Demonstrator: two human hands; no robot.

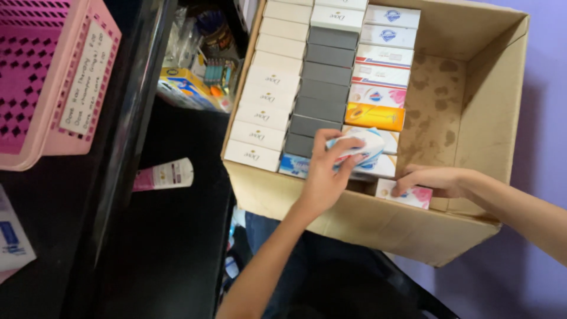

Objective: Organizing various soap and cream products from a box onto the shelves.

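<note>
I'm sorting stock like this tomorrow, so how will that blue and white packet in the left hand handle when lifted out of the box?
The packet looks soft-wrapped, with rounded edges, so it may flex a little under the left hand. It is small and pinched by fingertips alone, so probably light. Its glossy wrap could be somewhat slippery. It seems unlikely to roll, sitting among flat cartons in the cardboard box.

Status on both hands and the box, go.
Left hand gripping a white-and-blue soap pack at the near end of the cardboard box. Right hand on a pink-flowered pack in the near corner. Nothing blocking.
</note>
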